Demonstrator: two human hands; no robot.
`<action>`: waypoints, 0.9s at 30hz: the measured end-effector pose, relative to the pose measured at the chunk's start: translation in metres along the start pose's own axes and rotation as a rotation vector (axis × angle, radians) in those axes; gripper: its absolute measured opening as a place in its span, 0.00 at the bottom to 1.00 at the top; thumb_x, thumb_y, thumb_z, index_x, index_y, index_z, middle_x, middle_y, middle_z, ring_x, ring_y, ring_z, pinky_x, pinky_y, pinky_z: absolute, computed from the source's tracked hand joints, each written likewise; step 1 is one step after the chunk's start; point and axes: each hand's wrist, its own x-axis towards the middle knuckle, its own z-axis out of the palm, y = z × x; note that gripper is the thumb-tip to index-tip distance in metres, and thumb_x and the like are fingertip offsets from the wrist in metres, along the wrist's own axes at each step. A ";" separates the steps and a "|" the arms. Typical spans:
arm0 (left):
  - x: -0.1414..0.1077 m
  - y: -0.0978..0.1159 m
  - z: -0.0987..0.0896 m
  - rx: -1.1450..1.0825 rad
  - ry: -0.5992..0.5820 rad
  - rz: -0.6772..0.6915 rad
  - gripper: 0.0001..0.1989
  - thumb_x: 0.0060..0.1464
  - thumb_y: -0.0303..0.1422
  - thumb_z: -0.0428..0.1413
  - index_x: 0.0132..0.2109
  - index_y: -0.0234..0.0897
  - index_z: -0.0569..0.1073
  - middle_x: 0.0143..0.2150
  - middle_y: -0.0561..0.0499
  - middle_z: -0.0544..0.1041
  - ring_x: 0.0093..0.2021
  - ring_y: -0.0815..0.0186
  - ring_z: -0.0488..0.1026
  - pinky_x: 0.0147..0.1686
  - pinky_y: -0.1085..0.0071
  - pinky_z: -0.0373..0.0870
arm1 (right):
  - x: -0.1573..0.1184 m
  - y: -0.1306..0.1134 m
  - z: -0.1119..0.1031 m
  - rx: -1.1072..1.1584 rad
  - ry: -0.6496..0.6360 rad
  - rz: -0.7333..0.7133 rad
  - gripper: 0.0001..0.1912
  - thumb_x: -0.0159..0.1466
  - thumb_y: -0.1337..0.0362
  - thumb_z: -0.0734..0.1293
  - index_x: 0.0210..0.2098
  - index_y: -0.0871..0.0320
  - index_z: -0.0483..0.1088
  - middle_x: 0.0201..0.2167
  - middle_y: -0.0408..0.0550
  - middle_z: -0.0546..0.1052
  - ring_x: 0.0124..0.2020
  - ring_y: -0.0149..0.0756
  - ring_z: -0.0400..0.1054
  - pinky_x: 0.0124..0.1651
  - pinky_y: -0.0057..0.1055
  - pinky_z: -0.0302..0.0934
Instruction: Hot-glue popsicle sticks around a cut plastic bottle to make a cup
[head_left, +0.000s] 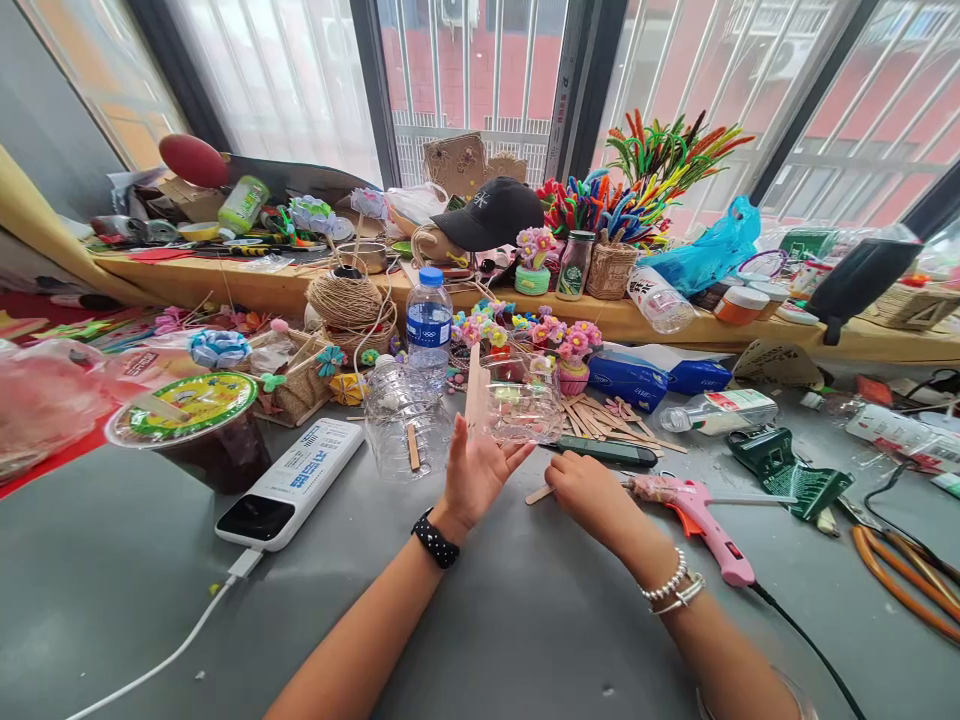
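My left hand (480, 478), palm turned up and thumb raised, holds a clear cut plastic bottle piece (525, 400). Pale wooden craft sticks (476, 395) stand upright along its left side. My right hand (589, 497) is closed low over the table, its fingers curled round a craft stick (538, 495) whose rounded end pokes out to the left. Just right of that hand lies a pink hot glue gun (701, 510) with a clear glue stick in its back. Another clear plastic bottle piece (394, 420), with one short wooden stick (413, 447) on it, is left of my left hand.
Loose craft sticks (607, 418) and a dark green-black cutter-like tool (607, 451) lie behind my hands. A power bank (292, 485) and a lidded drink cup (217, 430) stand left. A blue-capped water bottle (429, 325) is behind. The glue gun's cord (810, 640) runs front right.
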 end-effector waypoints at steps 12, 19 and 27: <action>0.001 0.002 -0.002 0.015 0.054 0.068 0.39 0.44 0.55 0.51 0.56 0.32 0.58 0.52 0.39 0.67 0.54 0.54 0.63 0.54 0.61 0.56 | -0.006 0.018 -0.036 0.394 0.252 0.335 0.10 0.59 0.60 0.60 0.28 0.58 0.68 0.24 0.46 0.74 0.24 0.33 0.66 0.29 0.31 0.59; 0.001 0.000 -0.001 0.094 0.097 0.136 0.40 0.39 0.52 0.58 0.55 0.33 0.59 0.51 0.40 0.68 0.57 0.54 0.58 0.56 0.62 0.54 | -0.015 0.021 -0.071 1.008 0.202 0.610 0.17 0.52 0.50 0.64 0.28 0.59 0.68 0.15 0.41 0.70 0.14 0.27 0.60 0.15 0.25 0.49; -0.005 -0.019 -0.005 0.498 0.107 0.176 0.36 0.38 0.44 0.62 0.54 0.40 0.59 0.51 0.44 0.67 0.54 0.51 0.61 0.52 0.59 0.56 | -0.011 -0.001 -0.077 1.336 0.345 0.595 0.16 0.46 0.52 0.69 0.25 0.58 0.67 0.19 0.40 0.69 0.18 0.25 0.57 0.20 0.24 0.47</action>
